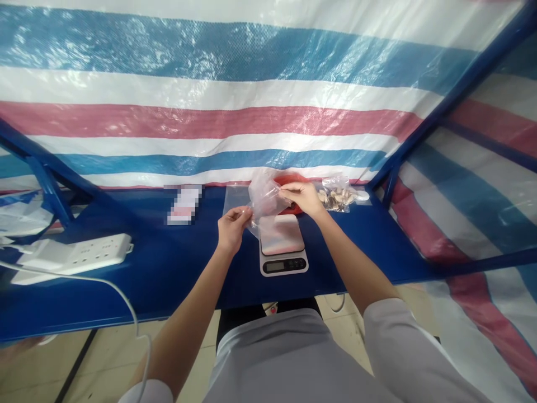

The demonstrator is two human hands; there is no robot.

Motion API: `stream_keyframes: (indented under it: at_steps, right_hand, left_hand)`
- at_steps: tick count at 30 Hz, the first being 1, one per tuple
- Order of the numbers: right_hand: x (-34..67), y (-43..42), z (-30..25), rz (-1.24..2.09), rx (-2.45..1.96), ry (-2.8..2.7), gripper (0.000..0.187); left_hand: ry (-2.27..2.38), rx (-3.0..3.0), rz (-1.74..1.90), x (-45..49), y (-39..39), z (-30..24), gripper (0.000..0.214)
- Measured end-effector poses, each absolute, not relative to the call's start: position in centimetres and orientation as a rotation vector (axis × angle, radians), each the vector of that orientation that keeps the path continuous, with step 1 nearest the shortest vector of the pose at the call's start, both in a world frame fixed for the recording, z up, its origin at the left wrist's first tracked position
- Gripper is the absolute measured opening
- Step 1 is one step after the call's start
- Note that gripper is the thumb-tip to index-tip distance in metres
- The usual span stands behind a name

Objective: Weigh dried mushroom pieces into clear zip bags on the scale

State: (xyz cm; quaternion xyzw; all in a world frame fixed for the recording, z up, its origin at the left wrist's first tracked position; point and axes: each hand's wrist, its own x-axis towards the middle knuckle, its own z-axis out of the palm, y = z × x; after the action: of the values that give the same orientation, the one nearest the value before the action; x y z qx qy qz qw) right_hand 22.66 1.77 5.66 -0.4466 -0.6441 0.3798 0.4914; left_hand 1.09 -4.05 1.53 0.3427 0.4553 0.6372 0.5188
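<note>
A clear plastic bag [265, 197] is stretched between my two hands above the back of a digital kitchen scale [282, 235]. My left hand [234, 228] pinches the bag's lower left edge. At its upper right, my right hand [302, 196] pinches the film between thumb and fingers. Behind the right hand sits a red container [289, 178], partly hidden by the bag and the hand; its contents are hard to make out. Right of that hand lies a clear bag of pale dried slices [339, 196]. The scale's metal plate carries nothing.
On the blue table [168, 268], a white power strip [79, 254] with a plugged-in adapter lies at left, its cable [121, 291] running near my left arm. A blurred card [184, 204] lies at back left. Striped sheeting [218, 120] and blue frame bars [390, 182] enclose the table.
</note>
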Motion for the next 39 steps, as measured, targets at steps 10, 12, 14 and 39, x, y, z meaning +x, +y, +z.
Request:
stream_keyframes:
  at_steps: [10, 12, 14, 39]
  right_hand:
    - [18.0, 5.9, 9.2, 0.749, -0.988, -2.122, 0.015]
    - [16.4, 6.8, 10.1, 0.731, -0.966, -2.233, 0.017]
    - [14.9, 7.6, 10.5, 0.685, -0.983, -2.326, 0.018]
    - [10.6, 8.3, 5.3, -0.061, -0.91, -2.829, 0.032]
  left_hand:
    - [1.528, 1.567, 1.502, -3.6, -5.0, 0.4, 0.046]
    - [1.653, 1.912, 1.526, -4.3, -5.0, 0.5, 0.039]
    - [1.684, 2.228, 1.502, -4.6, -5.0, 0.6, 0.03]
    - [1.593, 2.706, 0.885, -3.9, -2.2, -3.6, 0.033]
